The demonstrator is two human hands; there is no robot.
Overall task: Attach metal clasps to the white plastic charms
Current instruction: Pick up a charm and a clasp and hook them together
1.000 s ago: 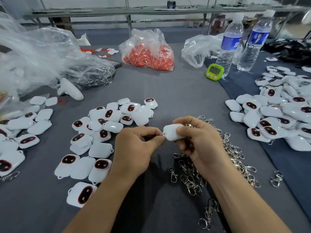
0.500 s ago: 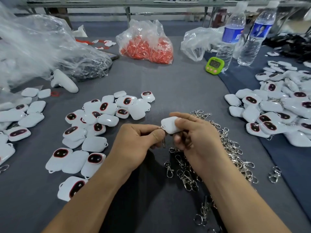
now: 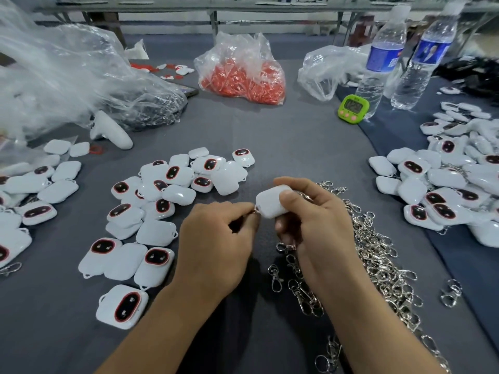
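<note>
Gripping charm (image 3: 271, 201), right hand (image 3: 318, 228); long axis sideways, loop leftward; left hand (image 3: 218, 238) pinching clasp (image 3: 256, 210).

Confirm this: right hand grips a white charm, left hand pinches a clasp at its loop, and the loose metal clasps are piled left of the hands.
Wrong side. The head view shows the metal clasps piled to the right, beside the right hand, which grips the white charm while the left hand pinches a clasp at its loop.

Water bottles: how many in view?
2. Both stand at the far right: left bottle beside the green timer, right bottle next to it. None appears hidden.
</note>
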